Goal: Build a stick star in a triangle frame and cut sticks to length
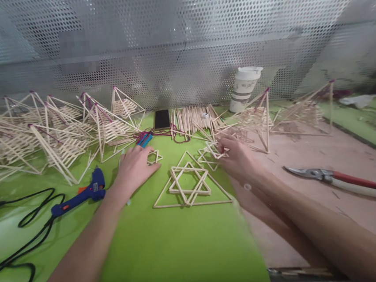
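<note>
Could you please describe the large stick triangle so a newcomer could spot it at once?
Start with the bright green surface. On it, midway between the left hand and the right hand but slightly nearer the viewer, lies a large flat stick triangle. Unlike the smaller star pieces beside the hands, it has a six-pointed star across its middle.

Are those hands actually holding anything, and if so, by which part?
The right hand seems to pinch a small stick star by its right edge. The left hand is at another small star; whether it grips cannot be told.
</note>
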{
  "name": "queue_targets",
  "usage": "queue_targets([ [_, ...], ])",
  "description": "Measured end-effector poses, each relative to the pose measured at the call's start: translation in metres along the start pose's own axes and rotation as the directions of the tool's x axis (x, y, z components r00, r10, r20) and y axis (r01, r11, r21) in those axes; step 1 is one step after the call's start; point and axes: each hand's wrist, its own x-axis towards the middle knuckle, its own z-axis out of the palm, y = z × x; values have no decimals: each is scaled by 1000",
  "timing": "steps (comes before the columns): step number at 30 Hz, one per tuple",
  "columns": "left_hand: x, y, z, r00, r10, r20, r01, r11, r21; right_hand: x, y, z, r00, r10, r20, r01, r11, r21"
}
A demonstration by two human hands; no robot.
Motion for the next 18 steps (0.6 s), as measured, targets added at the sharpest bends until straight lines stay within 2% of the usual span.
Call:
queue_targets([
  [3,-1,0,0,1000,12,11,-12,1000,5,1,4,-3,998,56,-7,-57,994,-93],
  [5,-1,0,-1,1000,22,4,-22,1000,7,3,10,-7,999,28,-27,-33,970,-242],
  [8,0,3,-4,998,40,-42,-42,999,-27,5,23,-17,998,-8,-58,-20,887,-462],
  [10,-1,8,-8,993,103,-63,-109,989,-102,5,30,-24,998,-7,-67,-32,833,-553],
  [12,-5,15,-13,975,217,-42,-221,954,-205,6,33,-30,999,7,-51,-36,794,-606],
  [14,-11,23,-19,933,356,44,-328,896,-298,6,31,-37,998,61,-16,-57,768,-637],
  [16,-19,33,-24,846,504,173,-418,829,-371,6,26,-44,990,134,35,-78,746,-661],
  [18,-26,41,-28,766,583,271,-450,787,-422,6,21,-50,976,201,85,-91,730,-677],
])
